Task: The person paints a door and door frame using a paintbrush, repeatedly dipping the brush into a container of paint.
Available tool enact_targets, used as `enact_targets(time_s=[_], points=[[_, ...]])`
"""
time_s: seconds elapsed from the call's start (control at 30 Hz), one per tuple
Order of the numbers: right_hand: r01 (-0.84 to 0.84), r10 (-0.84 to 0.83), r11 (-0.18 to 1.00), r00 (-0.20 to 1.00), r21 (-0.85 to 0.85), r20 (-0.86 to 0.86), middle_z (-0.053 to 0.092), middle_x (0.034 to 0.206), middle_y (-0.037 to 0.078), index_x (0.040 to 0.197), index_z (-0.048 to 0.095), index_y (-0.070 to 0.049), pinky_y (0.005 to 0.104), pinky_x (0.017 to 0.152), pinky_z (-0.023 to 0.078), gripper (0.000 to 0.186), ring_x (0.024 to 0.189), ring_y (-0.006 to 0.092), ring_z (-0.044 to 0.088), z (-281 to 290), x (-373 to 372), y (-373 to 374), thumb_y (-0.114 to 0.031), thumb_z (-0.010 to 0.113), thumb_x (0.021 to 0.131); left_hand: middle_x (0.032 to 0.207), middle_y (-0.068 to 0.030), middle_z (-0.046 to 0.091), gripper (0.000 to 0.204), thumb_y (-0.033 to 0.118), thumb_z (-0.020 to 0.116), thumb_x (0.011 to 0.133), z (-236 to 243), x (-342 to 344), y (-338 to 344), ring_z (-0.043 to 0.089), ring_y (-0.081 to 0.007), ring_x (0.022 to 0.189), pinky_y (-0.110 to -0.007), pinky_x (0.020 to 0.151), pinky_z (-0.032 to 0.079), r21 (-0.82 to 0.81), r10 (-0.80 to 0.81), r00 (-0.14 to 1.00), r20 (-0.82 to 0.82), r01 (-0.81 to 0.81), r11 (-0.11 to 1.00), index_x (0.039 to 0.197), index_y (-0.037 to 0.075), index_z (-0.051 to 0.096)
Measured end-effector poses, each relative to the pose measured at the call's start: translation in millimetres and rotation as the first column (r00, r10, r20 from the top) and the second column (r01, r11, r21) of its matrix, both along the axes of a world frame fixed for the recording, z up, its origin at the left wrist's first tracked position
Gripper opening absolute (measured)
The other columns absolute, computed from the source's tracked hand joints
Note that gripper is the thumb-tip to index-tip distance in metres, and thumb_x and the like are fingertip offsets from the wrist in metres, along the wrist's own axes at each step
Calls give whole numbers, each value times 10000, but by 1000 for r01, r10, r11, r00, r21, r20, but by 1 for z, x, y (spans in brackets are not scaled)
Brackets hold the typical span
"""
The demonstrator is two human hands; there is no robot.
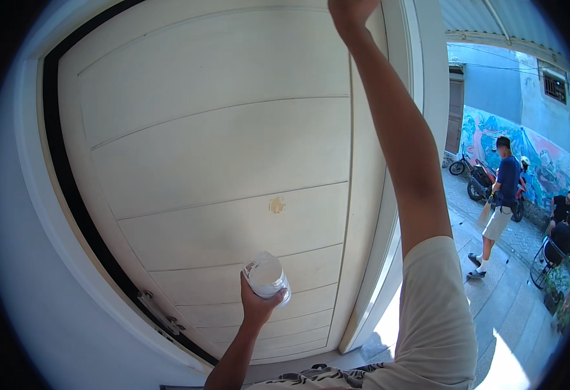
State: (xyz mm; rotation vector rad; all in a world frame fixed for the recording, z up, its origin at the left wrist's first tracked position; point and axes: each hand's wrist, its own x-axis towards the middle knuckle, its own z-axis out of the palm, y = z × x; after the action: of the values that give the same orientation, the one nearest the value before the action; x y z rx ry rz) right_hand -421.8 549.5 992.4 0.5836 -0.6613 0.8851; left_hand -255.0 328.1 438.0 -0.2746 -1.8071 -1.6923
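My left hand [257,305] is wrapped round a clear plastic tub [268,276] smeared with white stuff, held in front of the lower part of a cream door [220,143]. The tub tilts a little, its round top turned toward me. My right arm stretches high along the door's right side. Of my right hand [353,14] only the wrist end shows at the upper edge; its fingers are cut off, so what it holds or touches is hidden. A tan, rough patch [277,205] marks the door panel above the tub.
A metal door handle [160,313] sits low on the left. The white door frame [402,71] runs up the right side. Outside on the right, a person [506,179] in a blue shirt stands near parked motorcycles [480,181], with another person sitting [563,211] farther right.
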Motion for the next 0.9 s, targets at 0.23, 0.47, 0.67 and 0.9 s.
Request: enact_targets(time_s=[0.23, 0.47, 0.67, 0.9], points=[[-166, 176, 979, 981, 120, -79, 755, 885, 196, 1023, 748, 51, 327, 715, 556, 235, 808, 242, 740, 10, 3, 16, -158, 753, 914, 1290, -122, 552, 871, 47, 869, 653, -1, -10, 36, 569, -236, 1208, -412, 1058, 471, 8, -2, 999, -48, 3, 1000, 1392, 26, 408], [-7, 13, 967, 1000, -254, 25, 757, 884, 190, 1016, 765, 3, 378, 695, 564, 217, 768, 296, 734, 3, -41, 119, -187, 739, 916, 1284, -121, 557, 859, 42, 866, 663, -10, -5, 33, 567, -237, 1210, -415, 1063, 465, 60, 18, 999, -46, -15, 998, 1392, 26, 413], [122, -132, 953, 991, -278, -17, 758, 961, 171, 1024, 761, 1, 382, 720, 570, 207, 801, 309, 730, -1, -49, 119, -180, 720, 930, 1273, -116, 564, 837, 30, 863, 664, -6, -3, 39, 578, -236, 1191, -411, 1059, 469, 30, 61, 997, -43, -60, 998, 1377, 27, 425], [-83, 92, 993, 990, 83, -111, 725, 882, 134, 1042, 761, -26, 337, 688, 535, 159, 779, 225, 680, -12, -24, 23, -86, 748, 895, 1269, -114, 565, 840, 28, 863, 654, -6, -8, 45, 576, -238, 1191, -413, 1059, 466, 64, 49, 997, -53, -46, 997, 1374, 33, 431]])
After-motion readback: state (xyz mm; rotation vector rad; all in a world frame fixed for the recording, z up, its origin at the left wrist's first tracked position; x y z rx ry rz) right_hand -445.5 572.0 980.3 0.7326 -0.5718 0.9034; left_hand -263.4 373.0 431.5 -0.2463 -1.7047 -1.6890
